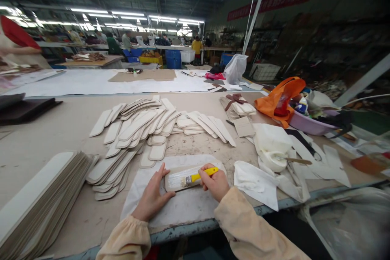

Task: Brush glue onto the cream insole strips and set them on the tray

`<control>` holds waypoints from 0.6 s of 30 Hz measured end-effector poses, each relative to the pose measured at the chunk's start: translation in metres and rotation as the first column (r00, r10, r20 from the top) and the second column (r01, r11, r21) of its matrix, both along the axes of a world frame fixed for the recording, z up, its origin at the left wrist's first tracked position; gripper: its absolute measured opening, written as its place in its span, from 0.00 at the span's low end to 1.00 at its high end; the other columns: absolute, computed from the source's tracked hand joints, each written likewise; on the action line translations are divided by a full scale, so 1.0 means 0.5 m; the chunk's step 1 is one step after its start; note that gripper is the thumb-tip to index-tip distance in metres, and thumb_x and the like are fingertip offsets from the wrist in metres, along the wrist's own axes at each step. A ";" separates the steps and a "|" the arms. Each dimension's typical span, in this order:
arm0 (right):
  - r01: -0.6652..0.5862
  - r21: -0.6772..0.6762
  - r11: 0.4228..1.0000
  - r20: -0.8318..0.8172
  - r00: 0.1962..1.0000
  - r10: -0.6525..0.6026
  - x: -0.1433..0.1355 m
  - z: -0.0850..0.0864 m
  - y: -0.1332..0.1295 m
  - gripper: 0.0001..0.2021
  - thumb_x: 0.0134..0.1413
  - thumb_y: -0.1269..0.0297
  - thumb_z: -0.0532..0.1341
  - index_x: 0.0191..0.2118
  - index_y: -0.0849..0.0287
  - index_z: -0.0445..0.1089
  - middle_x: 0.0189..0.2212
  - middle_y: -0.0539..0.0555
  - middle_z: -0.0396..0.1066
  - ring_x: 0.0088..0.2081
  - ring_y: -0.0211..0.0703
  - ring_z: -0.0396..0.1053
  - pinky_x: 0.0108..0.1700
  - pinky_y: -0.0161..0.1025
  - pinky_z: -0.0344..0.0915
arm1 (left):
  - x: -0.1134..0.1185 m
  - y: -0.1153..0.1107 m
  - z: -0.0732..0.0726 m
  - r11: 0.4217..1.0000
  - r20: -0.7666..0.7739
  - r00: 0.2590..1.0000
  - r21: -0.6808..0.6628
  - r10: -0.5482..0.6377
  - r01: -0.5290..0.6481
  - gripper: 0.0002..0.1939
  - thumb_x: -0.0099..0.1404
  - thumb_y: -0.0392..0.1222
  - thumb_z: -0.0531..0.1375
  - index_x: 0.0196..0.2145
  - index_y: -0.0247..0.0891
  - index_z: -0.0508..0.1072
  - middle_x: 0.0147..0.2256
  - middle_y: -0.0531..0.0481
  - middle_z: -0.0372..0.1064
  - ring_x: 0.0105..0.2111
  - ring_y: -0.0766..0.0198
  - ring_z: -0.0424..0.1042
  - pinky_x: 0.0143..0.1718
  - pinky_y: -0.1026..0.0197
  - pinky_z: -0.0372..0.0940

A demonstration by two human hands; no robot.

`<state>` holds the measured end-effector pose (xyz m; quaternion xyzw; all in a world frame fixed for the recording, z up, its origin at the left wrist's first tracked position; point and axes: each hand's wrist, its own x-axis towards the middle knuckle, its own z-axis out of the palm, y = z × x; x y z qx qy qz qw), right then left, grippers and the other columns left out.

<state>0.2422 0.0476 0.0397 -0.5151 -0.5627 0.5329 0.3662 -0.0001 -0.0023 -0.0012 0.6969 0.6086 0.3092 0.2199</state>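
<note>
A yellow-handled paintbrush [198, 176] is gripped in my right hand [215, 183], its bristles touching a pale, rounded-end strip [174, 180]. That strip lies flat on a white sheet [195, 207] at the table's front edge and has a wet, white-streaked surface. My left hand [154, 195] rests at the strip's left end, thumb and fingers spread around it. Just beyond lie many similar pale strips [137, 126], fanned out and overlapping.
A tall stack of long strips [36, 195] stands at the left. Right of my hands are a white tub [274, 158] with a wooden stick [297, 161], a folded white cloth [256, 180], an orange bag [278, 99] and a lilac basin [310, 124]. Dark slabs [27, 109] lie far left.
</note>
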 end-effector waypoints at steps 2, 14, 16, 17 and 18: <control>0.019 0.011 1.000 0.028 0.999 -0.020 0.026 0.002 0.005 0.12 0.51 0.53 0.57 0.30 0.57 0.64 0.15 0.44 0.64 0.14 0.35 0.62 0.18 0.30 0.57 | 0.000 0.000 0.003 1.000 -0.010 1.000 -0.005 0.003 -0.003 0.45 0.57 0.41 0.62 0.65 0.42 0.42 0.57 0.43 0.60 0.59 0.53 0.56 0.61 0.46 0.50; 0.188 0.131 0.973 0.161 0.965 -0.208 0.175 0.001 0.032 0.13 0.52 0.53 0.57 0.31 0.58 0.65 0.15 0.45 0.64 0.15 0.36 0.62 0.19 0.31 0.58 | -0.007 0.006 -0.005 1.000 -0.052 0.998 0.022 0.019 -0.018 0.41 0.58 0.44 0.61 0.64 0.43 0.46 0.57 0.44 0.61 0.58 0.51 0.60 0.60 0.46 0.54; 0.183 0.158 0.970 0.191 0.958 -0.212 0.189 0.002 0.036 0.13 0.53 0.53 0.56 0.31 0.58 0.66 0.15 0.44 0.63 0.15 0.35 0.62 0.19 0.31 0.58 | -0.007 0.006 -0.003 0.999 -0.058 0.998 0.032 0.022 -0.020 0.41 0.57 0.45 0.61 0.64 0.42 0.46 0.57 0.44 0.62 0.58 0.51 0.60 0.60 0.46 0.55; 0.184 0.169 0.968 0.207 0.954 -0.218 0.194 0.003 0.037 0.13 0.53 0.53 0.56 0.31 0.58 0.66 0.15 0.44 0.63 0.15 0.35 0.62 0.19 0.31 0.58 | -0.007 0.006 -0.003 0.999 -0.062 0.998 0.033 0.020 -0.018 0.41 0.57 0.45 0.61 0.64 0.42 0.46 0.57 0.44 0.62 0.58 0.51 0.59 0.60 0.46 0.55; 0.184 0.176 0.967 0.221 0.950 -0.221 0.199 0.005 0.038 0.13 0.53 0.53 0.56 0.31 0.58 0.66 0.14 0.44 0.63 0.15 0.35 0.62 0.19 0.31 0.58 | -0.007 0.006 -0.002 0.999 -0.065 0.998 0.033 0.018 -0.016 0.41 0.58 0.45 0.61 0.64 0.42 0.46 0.57 0.44 0.62 0.59 0.51 0.59 0.60 0.45 0.54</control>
